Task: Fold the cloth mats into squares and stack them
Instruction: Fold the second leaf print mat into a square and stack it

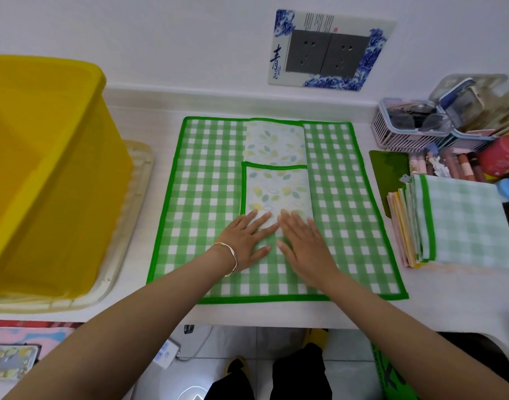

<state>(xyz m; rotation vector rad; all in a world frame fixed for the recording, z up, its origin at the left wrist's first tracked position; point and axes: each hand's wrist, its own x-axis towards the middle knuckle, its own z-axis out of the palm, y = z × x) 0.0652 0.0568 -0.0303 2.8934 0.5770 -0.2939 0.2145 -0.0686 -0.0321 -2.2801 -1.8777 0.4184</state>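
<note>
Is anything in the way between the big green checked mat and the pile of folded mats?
Nothing blocks it. The left hand and right hand lie flat on the green checked mat; between it and the pile of folded mats on its right lie only table and a flat dark green card.

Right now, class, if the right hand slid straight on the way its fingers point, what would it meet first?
Probably the green trim across the leaf-print panel: the right hand lies flat on the checked mat, fingertips on that panel.
</note>
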